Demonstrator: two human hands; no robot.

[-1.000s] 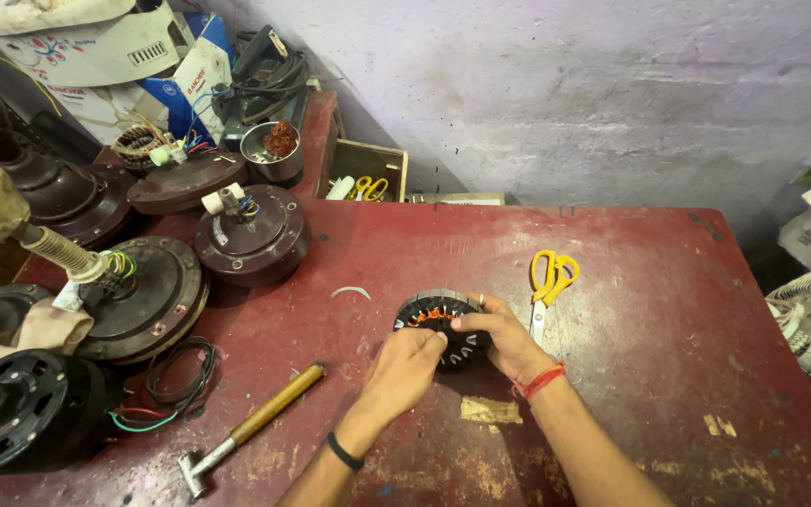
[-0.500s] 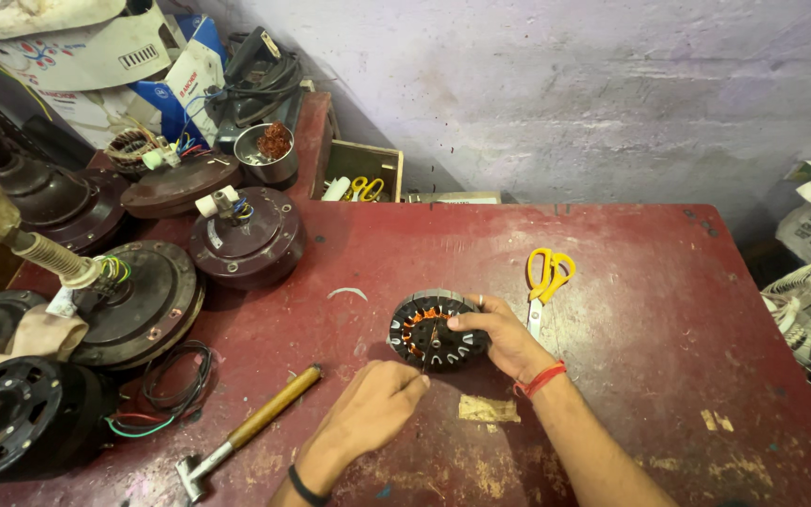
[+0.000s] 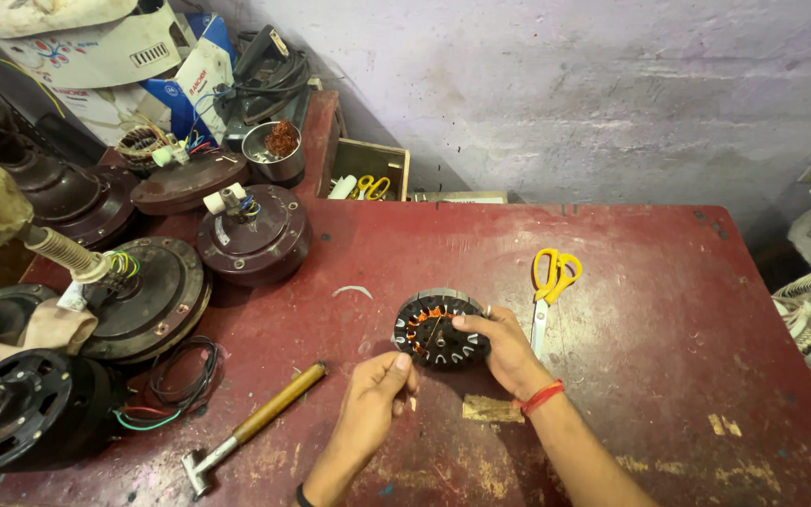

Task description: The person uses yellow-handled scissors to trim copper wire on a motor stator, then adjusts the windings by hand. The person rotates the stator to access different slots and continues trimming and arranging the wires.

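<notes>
Head view: stator held on red table

Right hand (image 3: 507,349) gripping round fan stator (image 3: 438,329) at its right edge, thumb on top. Left hand (image 3: 375,394) just near of it, fingers curled narrow, pinching something too small to tell. Yellow scissors (image 3: 552,282) right; hammer (image 3: 253,428) left; motor housing (image 3: 255,235) far left

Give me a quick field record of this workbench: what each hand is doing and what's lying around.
surface: red worktable
right hand: grips round motor stator, thumb on top
left hand: pinched closed beside stator, contents too small to tell
right of stator: yellow-handled scissors
left of hands: hammer
far left: fan motor housings
</notes>
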